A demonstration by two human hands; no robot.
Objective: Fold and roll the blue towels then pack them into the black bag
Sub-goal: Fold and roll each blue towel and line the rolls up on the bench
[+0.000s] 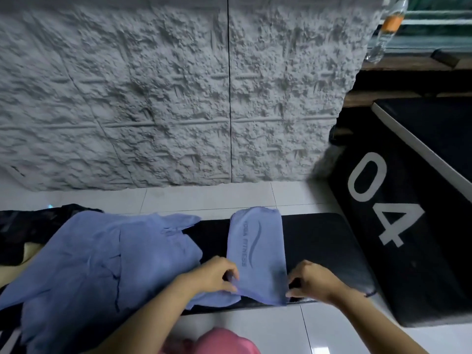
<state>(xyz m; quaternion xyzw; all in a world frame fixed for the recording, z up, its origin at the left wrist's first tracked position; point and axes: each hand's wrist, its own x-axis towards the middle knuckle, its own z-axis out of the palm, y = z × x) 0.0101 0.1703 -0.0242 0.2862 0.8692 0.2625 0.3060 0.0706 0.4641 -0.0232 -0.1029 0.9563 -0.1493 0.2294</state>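
Left hand (217,275) and right hand (313,279), both reaching forward, each pinch the towel (256,249).

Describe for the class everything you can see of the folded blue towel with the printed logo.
The folded towel is pale blue, soft-looking cloth in a long narrow strip, lying flat on the black mat and running away from the person. Dark lettering ending in FITNESS and a curved swoosh run along it. Its far end is slightly rumpled. The left hand pinches its near left corner, the right hand its near right corner. A heap of loose blue towels lies beside it on the left.
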